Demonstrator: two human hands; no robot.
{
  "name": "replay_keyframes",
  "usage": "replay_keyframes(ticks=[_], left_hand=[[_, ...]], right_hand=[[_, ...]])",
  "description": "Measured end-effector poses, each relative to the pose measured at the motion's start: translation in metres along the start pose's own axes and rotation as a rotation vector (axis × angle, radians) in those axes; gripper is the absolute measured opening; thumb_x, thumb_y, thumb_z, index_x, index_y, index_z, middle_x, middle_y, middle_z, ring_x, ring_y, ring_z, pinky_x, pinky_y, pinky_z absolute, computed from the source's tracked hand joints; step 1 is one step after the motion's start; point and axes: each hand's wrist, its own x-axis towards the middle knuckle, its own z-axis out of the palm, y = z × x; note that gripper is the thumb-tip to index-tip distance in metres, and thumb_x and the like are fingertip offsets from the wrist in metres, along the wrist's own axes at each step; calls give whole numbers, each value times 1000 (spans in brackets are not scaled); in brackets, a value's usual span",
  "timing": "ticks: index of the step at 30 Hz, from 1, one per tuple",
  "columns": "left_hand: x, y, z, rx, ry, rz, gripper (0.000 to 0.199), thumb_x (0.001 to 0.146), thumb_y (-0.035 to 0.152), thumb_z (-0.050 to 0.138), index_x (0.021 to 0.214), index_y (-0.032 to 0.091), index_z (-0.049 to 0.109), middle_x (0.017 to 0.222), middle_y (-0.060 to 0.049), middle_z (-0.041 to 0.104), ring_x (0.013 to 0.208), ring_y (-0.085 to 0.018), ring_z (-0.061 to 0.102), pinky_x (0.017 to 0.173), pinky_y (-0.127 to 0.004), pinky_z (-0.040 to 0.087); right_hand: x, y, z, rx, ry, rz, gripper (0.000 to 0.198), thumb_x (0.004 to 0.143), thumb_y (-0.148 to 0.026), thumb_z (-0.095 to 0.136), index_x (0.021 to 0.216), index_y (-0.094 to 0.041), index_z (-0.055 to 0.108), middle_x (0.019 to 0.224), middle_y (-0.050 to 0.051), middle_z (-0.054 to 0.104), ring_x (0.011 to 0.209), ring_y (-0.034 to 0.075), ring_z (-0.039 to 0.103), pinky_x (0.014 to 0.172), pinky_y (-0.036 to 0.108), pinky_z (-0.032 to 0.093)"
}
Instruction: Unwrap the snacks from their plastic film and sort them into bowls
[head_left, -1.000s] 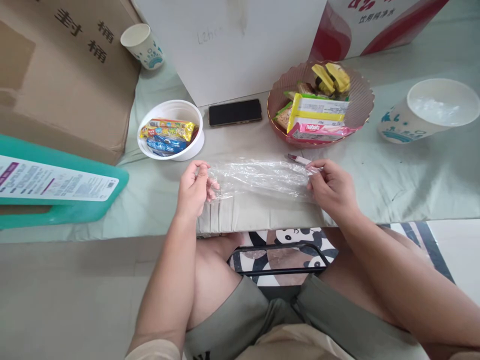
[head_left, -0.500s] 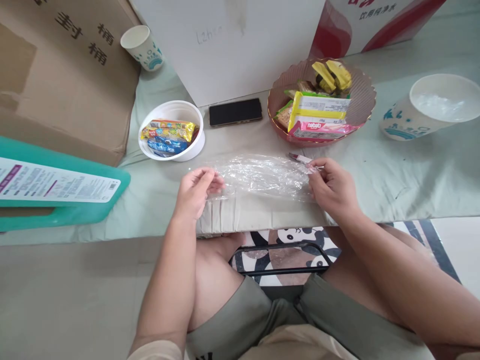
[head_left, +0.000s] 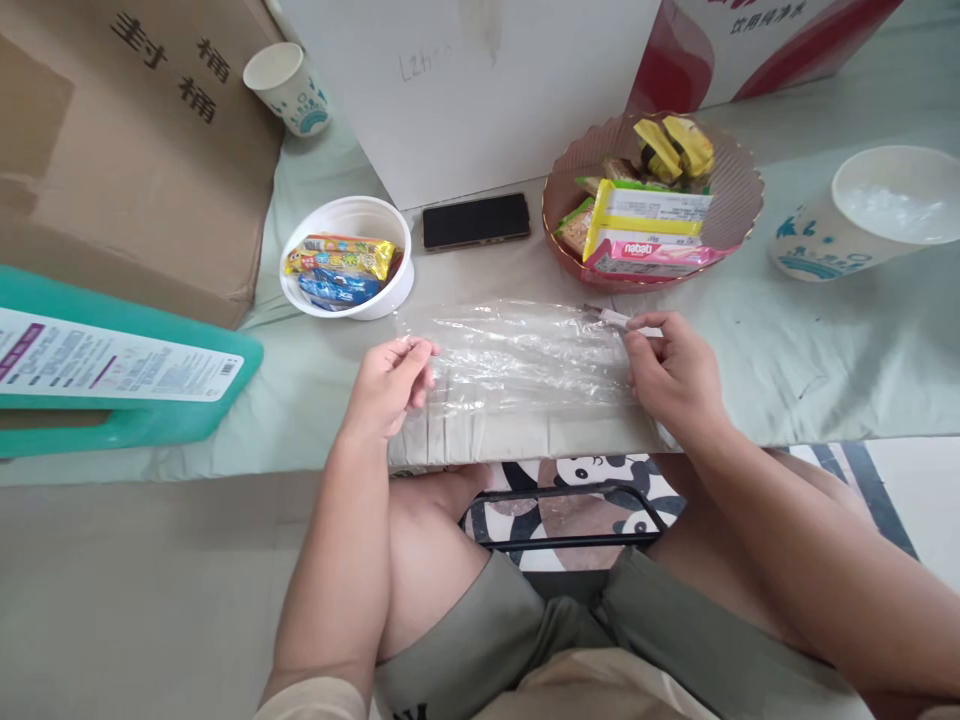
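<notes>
A crinkled clear plastic bag (head_left: pixel 517 355) stretches flat between my hands over the cloth-covered table. My left hand (head_left: pixel 397 380) pinches its left end between thumb and fingers. At the other end, my right hand (head_left: pixel 671 370) is closed, with a slim white tool with a dark tip (head_left: pixel 613 318) sticking out between thumb and forefinger toward the upper left. It may be a small cutter; most of it is hidden. The bag's right edge meets the same fingers. Behind the bag lie a black phone (head_left: pixel 476 221) and a pink ribbed bowl (head_left: pixel 652 270) of wrapped snacks.
A white bowl (head_left: pixel 401 285) with wrapped snacks stands left of the phone. Paper cups stand at the right (head_left: pixel 817 240) and back left (head_left: pixel 289 90). A cardboard box (head_left: pixel 150 180), a white box (head_left: pixel 480 110) and a green container (head_left: pixel 150 435) border the table.
The plastic bag is spread wider and flatter. My hands have moved slightly apart, and my left fingers have closed more tightly. More of the white tool shows.
</notes>
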Motion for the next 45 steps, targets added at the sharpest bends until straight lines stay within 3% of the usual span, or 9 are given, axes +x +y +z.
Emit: replay_keyframes(ticks=[13,18,23,28,31,33,36,40,45], left_hand=[[-8,4,-10,49,95,38,15,64,32,67,64,18,60,52,1,59,42,-9,52,41,-19,33],[-16,1,-26,258,-44,-24,16,62,32,65,56,19,59,47,1,54,42,-10,46,42,-23,33],[-9,-12,-31,607,3,50,20,72,38,65,66,19,65,54,3,52,51,-11,47,51,-26,36],[-15,-7,-27,856,404,265,34,71,33,73,103,21,72,86,-4,69,69,-19,60,70,-35,50],[-33,3,-2,868,591,664,25,75,21,69,100,18,71,100,-9,71,81,-21,66,79,-37,54],[-43,5,21,827,394,896,18,85,15,60,99,19,70,101,-8,73,91,-20,69,86,-36,56],[-45,-3,51,848,28,964,27,93,9,49,109,18,69,115,-9,74,112,-21,68,101,-38,55],[-30,-17,56,1032,-193,769,45,93,11,45,135,16,60,147,-13,59,144,-30,48,120,-52,39],[-22,-19,44,1178,-277,512,63,93,20,44,156,20,41,168,-9,32,157,-34,24,127,-61,20]], right_hand=[[2,6,2,-181,-85,-195,20,89,-34,54,103,-22,61,50,-6,52,47,17,50,57,31,36],[5,10,4,-216,-105,-212,22,90,-34,53,106,-22,62,53,-4,57,50,18,54,59,31,39],[8,17,8,-291,11,-287,21,89,-34,59,106,-24,63,71,0,67,59,19,61,60,33,45],[1,7,-2,-282,402,-621,14,90,-25,62,104,-24,62,100,10,68,83,24,68,77,41,56],[-14,-9,3,-185,330,-891,22,90,-12,58,107,-26,61,97,8,69,91,23,69,82,39,58],[-24,-16,16,-118,83,-992,30,91,-8,54,116,-24,60,105,8,72,98,22,70,87,38,59],[-34,-18,37,-171,-218,-985,37,93,-10,47,126,-18,60,123,13,71,120,27,65,101,45,55],[-33,-9,45,-422,-345,-820,48,93,-19,45,139,-9,56,148,17,58,142,35,49,115,55,43],[-31,-4,39,-613,-352,-748,55,100,-41,43,150,-21,49,160,11,46,149,35,40,119,57,32]])
